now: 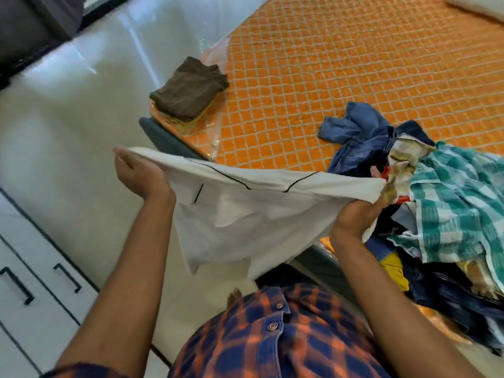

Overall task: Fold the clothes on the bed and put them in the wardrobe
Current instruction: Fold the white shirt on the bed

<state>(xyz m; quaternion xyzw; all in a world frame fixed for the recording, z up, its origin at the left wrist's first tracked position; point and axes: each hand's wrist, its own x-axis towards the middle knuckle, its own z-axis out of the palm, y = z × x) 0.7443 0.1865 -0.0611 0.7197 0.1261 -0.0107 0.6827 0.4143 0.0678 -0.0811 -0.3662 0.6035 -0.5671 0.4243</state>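
I hold the shirt (259, 214) stretched in the air between my hands, over the bed (327, 77) edge and the floor (68, 118). My left hand (141, 173) pinches one end of its top edge. My right hand (357, 214) is clenched round the other end, bunching the cloth.

The left pinch looks the weaker hold to me. If it slips, that side of the shirt drops and the loose lower part, which hangs free in front of me, could land on the floor. The cloth sags and creases in the middle, so laying it down as it is would likely fold the wrinkles in.

My right hand is right against the unfolded pile (436, 214) at the bed's near edge. If I pull the shirt away, I may catch a piece from the pile and drag it along, and the pile already spills toward the edge.

The folded stack (188, 96), a brown piece on a yellow one, sits on the very corner of the bed. If I spread the shirt carelessly there, I could nudge the stack off.

The only storage in view is the white fronts with black handles at my lower left, probably the wardrobe (27, 282). They are closed, so I cannot tell what is inside. None of the clothes I can see have reached it yet.
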